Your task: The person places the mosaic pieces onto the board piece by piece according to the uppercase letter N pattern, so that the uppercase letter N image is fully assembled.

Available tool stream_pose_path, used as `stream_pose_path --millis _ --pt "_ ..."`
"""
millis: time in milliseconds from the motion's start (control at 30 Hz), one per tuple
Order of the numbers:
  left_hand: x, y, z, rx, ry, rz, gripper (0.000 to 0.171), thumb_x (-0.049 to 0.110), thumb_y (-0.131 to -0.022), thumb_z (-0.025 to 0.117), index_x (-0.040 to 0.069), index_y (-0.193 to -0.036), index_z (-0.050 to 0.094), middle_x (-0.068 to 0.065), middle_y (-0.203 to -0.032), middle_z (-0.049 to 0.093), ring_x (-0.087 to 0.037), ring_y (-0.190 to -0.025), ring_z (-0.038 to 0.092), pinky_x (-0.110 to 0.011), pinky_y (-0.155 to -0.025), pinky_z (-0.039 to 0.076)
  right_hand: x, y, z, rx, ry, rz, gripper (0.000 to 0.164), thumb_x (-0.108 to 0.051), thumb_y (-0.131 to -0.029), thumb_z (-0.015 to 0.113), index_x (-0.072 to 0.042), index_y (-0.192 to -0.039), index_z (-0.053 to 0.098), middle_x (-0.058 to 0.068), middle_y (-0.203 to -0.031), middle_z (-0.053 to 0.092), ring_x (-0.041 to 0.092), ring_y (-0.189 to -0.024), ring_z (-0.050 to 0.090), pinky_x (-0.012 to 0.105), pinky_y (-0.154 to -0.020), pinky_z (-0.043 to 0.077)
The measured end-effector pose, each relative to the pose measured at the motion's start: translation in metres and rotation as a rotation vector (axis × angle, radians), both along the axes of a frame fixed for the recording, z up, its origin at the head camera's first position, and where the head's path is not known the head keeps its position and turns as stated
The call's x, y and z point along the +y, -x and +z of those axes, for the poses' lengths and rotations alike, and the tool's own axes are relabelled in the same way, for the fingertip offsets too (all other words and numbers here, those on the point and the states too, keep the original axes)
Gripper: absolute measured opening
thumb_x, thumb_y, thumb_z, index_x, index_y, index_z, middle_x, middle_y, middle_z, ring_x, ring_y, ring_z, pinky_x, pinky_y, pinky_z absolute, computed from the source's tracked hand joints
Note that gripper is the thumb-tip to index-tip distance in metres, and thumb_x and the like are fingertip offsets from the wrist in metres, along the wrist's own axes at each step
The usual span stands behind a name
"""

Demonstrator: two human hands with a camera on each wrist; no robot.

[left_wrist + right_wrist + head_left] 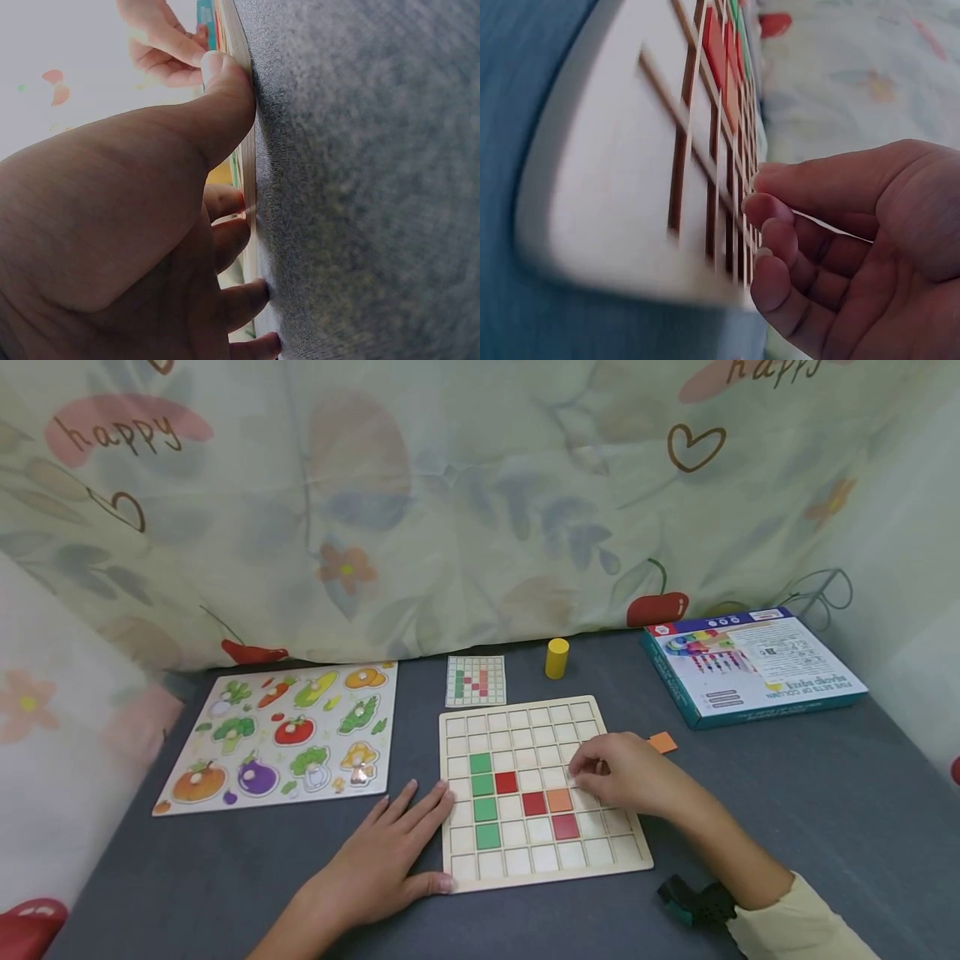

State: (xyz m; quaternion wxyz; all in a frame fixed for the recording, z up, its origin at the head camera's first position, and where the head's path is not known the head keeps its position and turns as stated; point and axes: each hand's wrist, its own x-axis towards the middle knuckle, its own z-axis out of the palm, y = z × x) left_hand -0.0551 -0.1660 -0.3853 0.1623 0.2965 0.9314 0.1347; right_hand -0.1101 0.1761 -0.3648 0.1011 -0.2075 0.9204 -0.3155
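A wooden grid board (525,862) lies flat on the dark cloth. On it are a column of several green tiles (486,810), three red tiles (534,803) in a diagonal line, and one orange tile (559,800). My left hand (378,860) rests at the board's left side with fingers spread, its thumb at the near left corner. Over the board's right part, my right hand (618,772) has curled fingers, the tips close to the squares. No tile shows between its fingers (776,240) in the right wrist view. Another orange tile (662,742) lies beyond that hand, off the board.
Behind the board lie a small patterned card (476,681) and an upright yellow cylinder (557,658). A vegetable puzzle board (281,739) is at the left, a flat teal-edged box (757,668) at the back right. Patterned fabric (450,527) hangs along the table's far side.
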Motion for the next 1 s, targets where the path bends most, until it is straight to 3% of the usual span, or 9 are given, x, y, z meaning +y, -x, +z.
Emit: stream_pose_path --millis 267,433,1000 --pt "0.000 0.000 0.001 -0.002 -0.004 0.003 0.092 0.069 -0.090 0.054 0.019 -0.161 0.025 0.002 -0.166 0.019 -0.035 -0.151 0.012 -0.065 -0.113 0.018 0.049 0.012 0.001 0.032 -0.121 -0.135 0.016 -0.011 -0.091 0.072 -0.004 -0.107 0.073 -0.003 -0.075 0.059 0.015 -0.066 0.051 0.034 -0.060 0.042" --pt "0.000 -0.001 0.001 -0.004 -0.002 0.005 0.092 0.070 -0.090 0.053 0.019 -0.161 0.025 0.002 -0.166 0.018 -0.035 -0.151 0.012 -0.065 -0.113 0.018 0.071 0.017 -0.003 0.054 -0.139 -0.132 0.017 -0.014 -0.090 0.074 -0.003 -0.104 0.072 -0.001 -0.084 0.065 0.015 -0.072 0.053 0.037 -0.065 0.045" --pt "0.000 -0.001 0.000 0.007 -0.006 0.001 0.092 0.069 -0.090 0.054 0.018 -0.161 0.026 0.001 -0.166 0.019 -0.036 -0.151 0.012 -0.065 -0.113 0.018 0.076 0.019 -0.007 0.004 -0.088 -0.155 0.012 -0.010 -0.089 0.075 -0.007 -0.098 0.068 0.000 -0.075 0.053 0.018 -0.068 0.047 0.035 -0.061 0.036"
